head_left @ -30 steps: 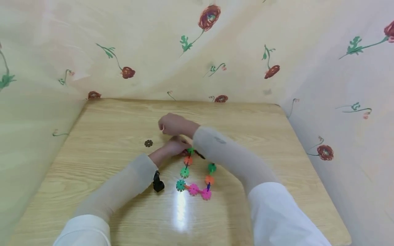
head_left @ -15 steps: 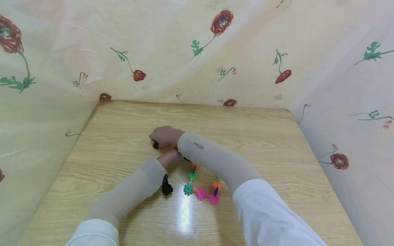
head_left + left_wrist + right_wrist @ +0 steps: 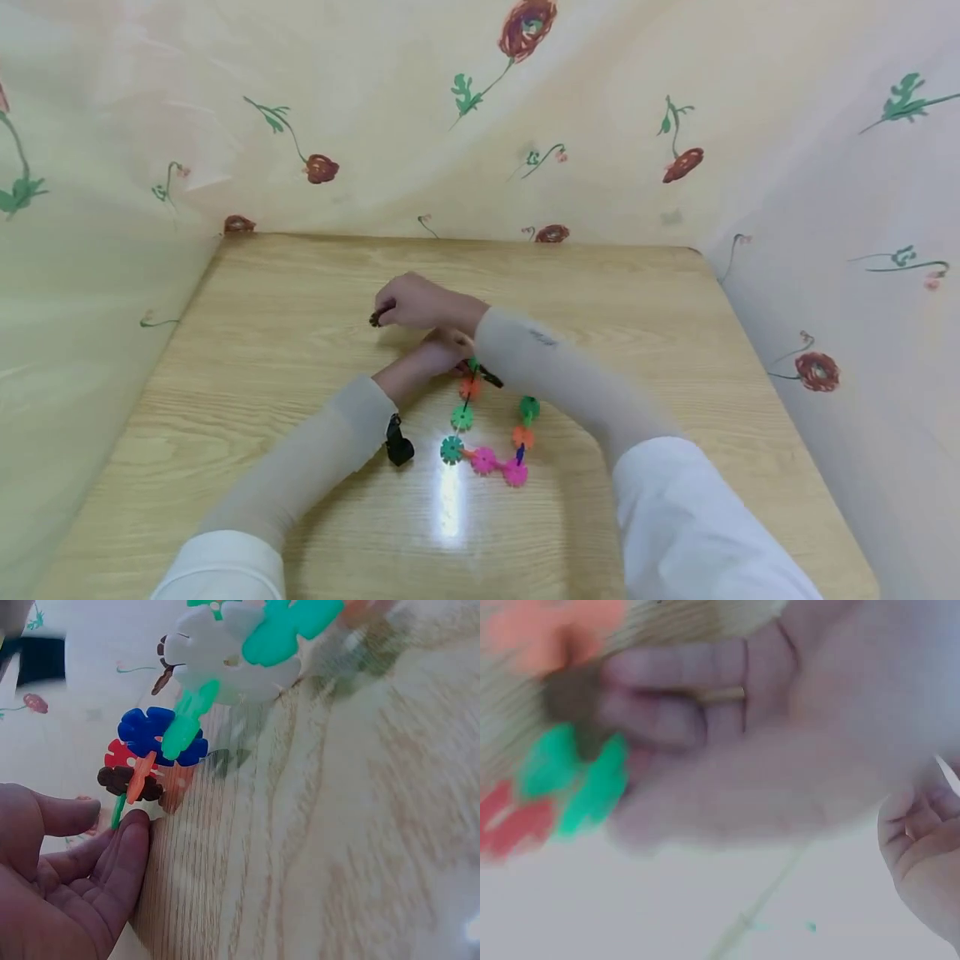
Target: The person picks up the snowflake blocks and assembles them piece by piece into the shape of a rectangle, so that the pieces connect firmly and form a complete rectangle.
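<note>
My right hand (image 3: 411, 300) crosses over the left arm and pinches a dark brown snowflake disc (image 3: 379, 316) at its fingertips, above the table. In the right wrist view, the right hand (image 3: 930, 859) shows at the right edge. My left hand (image 3: 441, 352) holds one end of a chain of notched plastic snowflake discs (image 3: 483, 461). In the left wrist view, the left hand (image 3: 75, 870) has a thin green disc (image 3: 118, 811) between thumb and fingers. Brown (image 3: 124, 784), blue (image 3: 146, 733) and white (image 3: 225, 656) discs follow along the chain.
The wooden table (image 3: 300, 283) meets a flower-patterned cloth wall (image 3: 360, 108) at the back and sides. A black wrist camera (image 3: 399, 450) hangs from the left sleeve, left of the chain. My right sleeve (image 3: 562, 358) hides part of the loop.
The right hand came down to the loose brown disc on the table, took hold of it and lifted it away from me. The left hand stays at the chain's far end.
</note>
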`<state>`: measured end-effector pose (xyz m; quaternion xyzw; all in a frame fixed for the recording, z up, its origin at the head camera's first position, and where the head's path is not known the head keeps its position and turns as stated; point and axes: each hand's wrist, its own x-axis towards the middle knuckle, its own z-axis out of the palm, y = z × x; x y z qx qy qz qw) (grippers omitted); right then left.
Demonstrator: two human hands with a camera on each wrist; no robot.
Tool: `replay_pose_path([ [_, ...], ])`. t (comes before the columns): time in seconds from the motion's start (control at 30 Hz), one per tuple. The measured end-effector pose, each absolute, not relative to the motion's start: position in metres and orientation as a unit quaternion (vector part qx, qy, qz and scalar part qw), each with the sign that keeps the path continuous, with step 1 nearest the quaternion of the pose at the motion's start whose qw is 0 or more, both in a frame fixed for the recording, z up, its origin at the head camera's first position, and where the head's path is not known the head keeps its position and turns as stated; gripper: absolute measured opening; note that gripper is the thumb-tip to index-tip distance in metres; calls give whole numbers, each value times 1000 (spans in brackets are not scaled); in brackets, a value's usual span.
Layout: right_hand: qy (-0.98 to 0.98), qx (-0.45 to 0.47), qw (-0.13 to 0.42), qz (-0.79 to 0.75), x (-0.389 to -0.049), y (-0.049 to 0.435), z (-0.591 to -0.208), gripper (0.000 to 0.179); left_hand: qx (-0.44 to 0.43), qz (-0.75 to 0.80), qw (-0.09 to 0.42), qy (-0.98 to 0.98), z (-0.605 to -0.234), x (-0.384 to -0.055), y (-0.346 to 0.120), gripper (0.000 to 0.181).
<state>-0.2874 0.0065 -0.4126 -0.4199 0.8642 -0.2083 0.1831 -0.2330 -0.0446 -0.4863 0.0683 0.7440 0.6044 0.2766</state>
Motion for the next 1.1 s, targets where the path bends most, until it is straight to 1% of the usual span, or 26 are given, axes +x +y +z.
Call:
replay_pose_path([
  [0.03, 865, -399, 181, -243, -284, 20, -404, 17, 71, 564, 271, 777, -468, -225, -44, 12],
  [0.07, 865, -377, 179, -278, -280, 35, -398, 17, 50, 566, 281, 773, -456, -219, -44, 15],
  [0.1, 865, -353, 174, -311, -276, 51, -394, 17, 49, 556, 285, 779, -448, -215, -44, 17],
  [0.17, 861, -307, 160, -373, -266, 83, -391, 16, 53, 546, 280, 788, -450, -214, -43, 19],
  [0.27, 857, -230, 154, -434, -252, 129, -401, 18, 58, 545, 280, 788, -466, -219, -41, 20],
  [0.33, 861, -186, 161, -445, -243, 154, -412, 21, 58, 544, 280, 789, -476, -222, -40, 20],
  [0.43, 871, -127, 187, -436, -232, 179, -428, 21, 49, 538, 277, 795, -482, -225, -38, 19],
  [0.57, 868, -70, 220, -439, -220, 195, -443, 19, 40, 529, 267, 805, -483, -225, -33, 18],
  [0.7, 856, -40, 248, -453, -212, 197, -453, 18, 14, 541, 281, 792, -483, -223, -35, 19],
  [0.87, 853, -47, 254, -453, -210, 194, -459, 17, -15, 569, 294, 768, -480, -225, -39, 21],
  [1.0, 855, -66, 252, -448, -213, 193, -462, 17, -19, 581, 294, 759, -479, -229, -40, 22],
  [1.1, 854, -62, 257, -447, -214, 193, -464, 17, -24, 584, 300, 753, -482, -230, -38, 23],
])
